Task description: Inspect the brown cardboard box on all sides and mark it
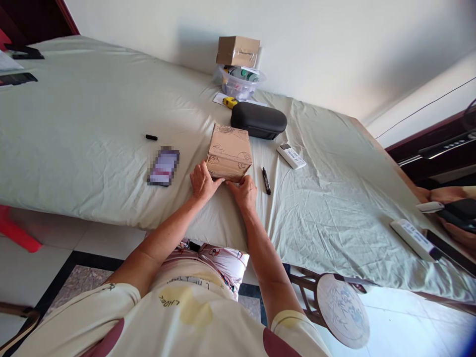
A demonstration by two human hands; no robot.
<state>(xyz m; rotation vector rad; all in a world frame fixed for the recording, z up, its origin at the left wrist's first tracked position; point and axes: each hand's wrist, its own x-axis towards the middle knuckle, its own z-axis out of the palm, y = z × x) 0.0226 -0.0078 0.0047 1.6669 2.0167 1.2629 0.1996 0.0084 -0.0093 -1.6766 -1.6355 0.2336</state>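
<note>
A small cardboard box point(231, 144) with dark scribbled line drawings stands on the cloth-covered table in front of me. My left hand point(203, 181) grips its near left corner, fingers along the side and thumb at the lower front edge. At the near right corner, my right hand point(243, 191) holds the box in the same way, with the two thumbs almost meeting. Some fingertips are hidden against the box. To the right of my right hand lies a black marker point(266, 180) without its cap; a black cap point(151, 137) rests farther left.
A blurred-out phone point(163, 167) lies left of the box. Behind it sit a black hard case point(259, 120), a yellow tape measure point(230, 102) and a plastic tub point(238, 88) topped by another carton point(238, 51). A white device point(292, 156) lies right; a round stool point(342, 310) stands below.
</note>
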